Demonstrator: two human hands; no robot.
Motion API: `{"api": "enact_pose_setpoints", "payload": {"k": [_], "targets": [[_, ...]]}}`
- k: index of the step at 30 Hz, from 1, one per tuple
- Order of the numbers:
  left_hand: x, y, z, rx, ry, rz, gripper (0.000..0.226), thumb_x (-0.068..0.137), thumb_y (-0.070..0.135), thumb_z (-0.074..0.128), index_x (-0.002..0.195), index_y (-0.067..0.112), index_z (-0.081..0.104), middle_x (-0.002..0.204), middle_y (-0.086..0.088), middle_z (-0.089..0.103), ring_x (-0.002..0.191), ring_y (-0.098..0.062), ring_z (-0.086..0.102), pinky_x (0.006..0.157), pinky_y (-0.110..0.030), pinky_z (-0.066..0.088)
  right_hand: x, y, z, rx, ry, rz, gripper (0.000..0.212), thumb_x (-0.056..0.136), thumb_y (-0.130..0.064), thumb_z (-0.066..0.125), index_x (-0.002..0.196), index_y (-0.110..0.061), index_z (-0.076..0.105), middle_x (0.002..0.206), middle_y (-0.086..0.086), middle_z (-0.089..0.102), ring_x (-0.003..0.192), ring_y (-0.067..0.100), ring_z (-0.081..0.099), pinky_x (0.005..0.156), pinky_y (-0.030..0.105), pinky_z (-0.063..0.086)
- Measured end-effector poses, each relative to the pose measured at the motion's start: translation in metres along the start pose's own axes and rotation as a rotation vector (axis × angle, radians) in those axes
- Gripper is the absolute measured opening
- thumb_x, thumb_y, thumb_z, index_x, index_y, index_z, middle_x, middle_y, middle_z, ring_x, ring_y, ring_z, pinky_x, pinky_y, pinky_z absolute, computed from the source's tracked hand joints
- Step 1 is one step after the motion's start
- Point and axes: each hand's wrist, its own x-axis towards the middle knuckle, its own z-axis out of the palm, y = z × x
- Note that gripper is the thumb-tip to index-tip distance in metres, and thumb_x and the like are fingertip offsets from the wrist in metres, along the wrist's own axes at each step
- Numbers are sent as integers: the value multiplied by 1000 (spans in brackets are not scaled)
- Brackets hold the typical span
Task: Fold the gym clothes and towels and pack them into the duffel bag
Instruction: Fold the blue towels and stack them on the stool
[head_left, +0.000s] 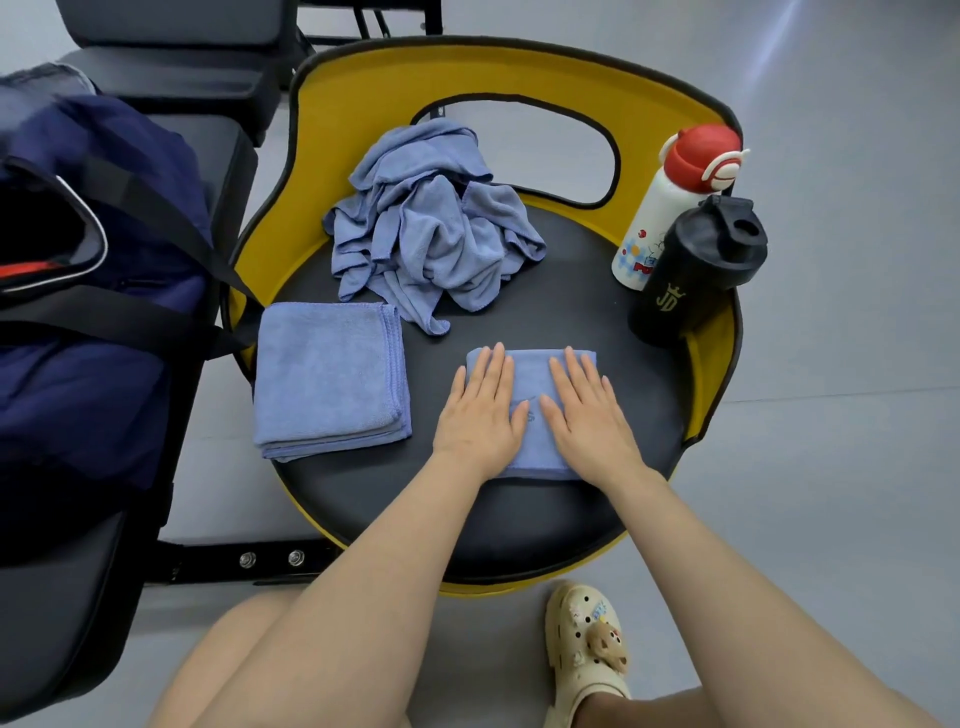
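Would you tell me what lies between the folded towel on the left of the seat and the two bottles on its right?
In the head view, both hands, left hand and right hand, press flat on a second folded towel there, on the seat.

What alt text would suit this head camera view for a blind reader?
Both the left hand and right hand press flat on a small folded blue towel on a round black chair seat. Beside it lie a folded blue towel stack and a crumpled blue towel heap.
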Motion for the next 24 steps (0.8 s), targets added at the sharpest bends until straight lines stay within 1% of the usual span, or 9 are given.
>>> {"api": "enact_pose_setpoints", "payload": {"k": [6, 8, 11, 14, 20, 24], "targets": [[-18, 0, -7, 43, 43, 73, 59, 103, 38, 14, 151, 10, -6, 159, -5, -11, 146, -15, -13, 115, -29, -12, -18, 1, -4, -40, 12, -10, 58, 104, -40, 19, 153, -17, -1, 161, -2, -10, 146, 11, -14, 116, 29, -10], [-25, -1, -6, 53, 43, 88, 59, 103, 38, 14, 151, 10, -6, 159, -4, -12, 146, -14, -13, 115, -28, -13, -26, 0, -1, -16, 36, 1, 59, 104, -41, 20, 153, -17, 0, 161, -2, -9, 146, 9, -13, 116, 27, -8], [-30, -6, -4, 72, 28, 93, 59, 103, 40, 13, 151, 11, -7, 159, -3, -13, 146, -13, -14, 114, -28, -14, -27, -2, 2, 23, 28, 10, 60, 103, -41, 20, 153, -16, -1, 161, -1, -9, 146, 9, -13, 117, 25, -6], [-29, -12, -5, 122, 32, 81, 60, 103, 41, 11, 150, 10, -8, 159, -3, -12, 146, -14, -14, 114, -30, -15, -19, -8, 3, 37, 10, -5, 60, 103, -40, 21, 153, -15, -2, 161, -1, -10, 146, 8, -14, 117, 24, -3], [-21, -34, -16, 317, 33, 4, 62, 102, 43, 8, 150, 7, -8, 159, -7, -10, 146, -18, -12, 112, -35, -19, 6, -29, 6, 70, -21, -44, 59, 104, -39, 21, 153, -14, -1, 160, -2, -11, 146, 9, -15, 118, 25, 0], [-17, -42, -21, 426, 14, -48, 61, 103, 40, 5, 149, 2, -8, 159, -12, -7, 147, -23, -11, 113, -38, -17, 22, -42, 8, 54, -22, -73, 59, 104, -38, 21, 153, -12, -1, 160, 1, -11, 146, 11, -15, 118, 26, -1]]}}
